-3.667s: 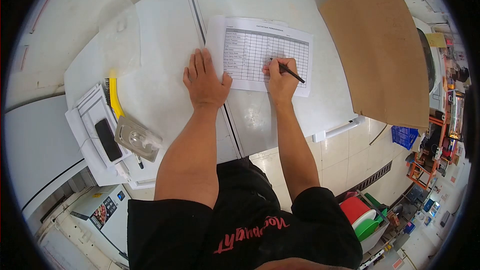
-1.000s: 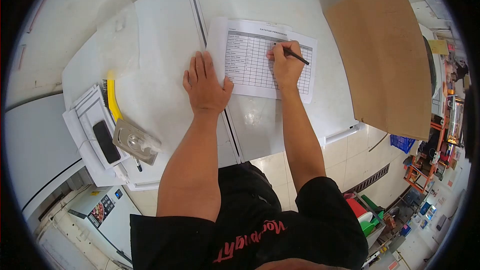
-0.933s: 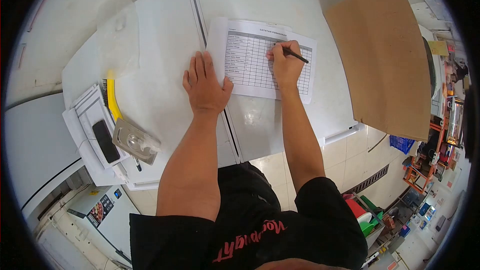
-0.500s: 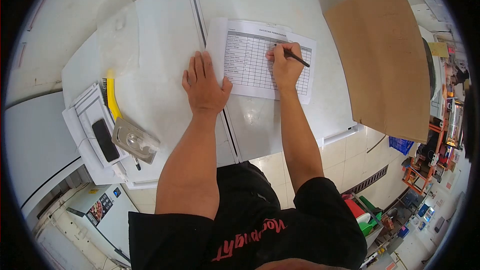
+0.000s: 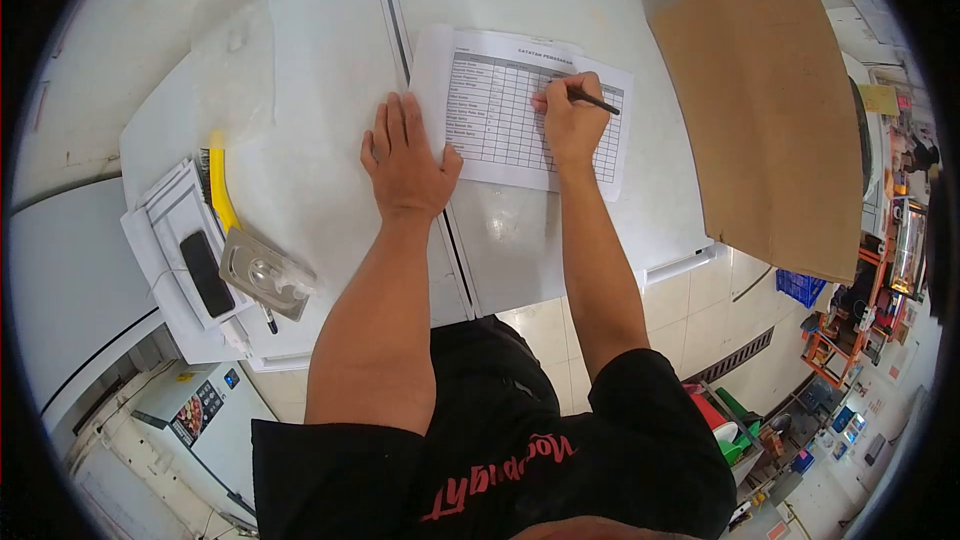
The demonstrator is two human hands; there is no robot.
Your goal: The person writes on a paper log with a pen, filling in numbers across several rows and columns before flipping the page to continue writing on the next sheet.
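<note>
A printed sheet with a table grid (image 5: 500,145) lies on the white surface (image 5: 520,240), with another paper beneath it. My right hand (image 5: 574,125) rests on the sheet's right half, fingers closed round a black pen (image 5: 594,100); the pen's tip is hidden behind the fingers. Flat on the white surface, my left hand (image 5: 408,162) has its fingers stretched out, and its thumb touches the sheet's lower left edge. Nothing is held in it.
Cardboard (image 5: 765,120) stands at the right. On the left lie a black phone (image 5: 206,273) on papers (image 5: 165,240), a metal lid (image 5: 262,275), a yellow-handled brush (image 5: 220,190) and a marker (image 5: 270,319). A blue crate (image 5: 800,287) and shelves are far right.
The view has shifted slightly. My right hand still holds the pen on the sheet, and my left hand remains flat.
</note>
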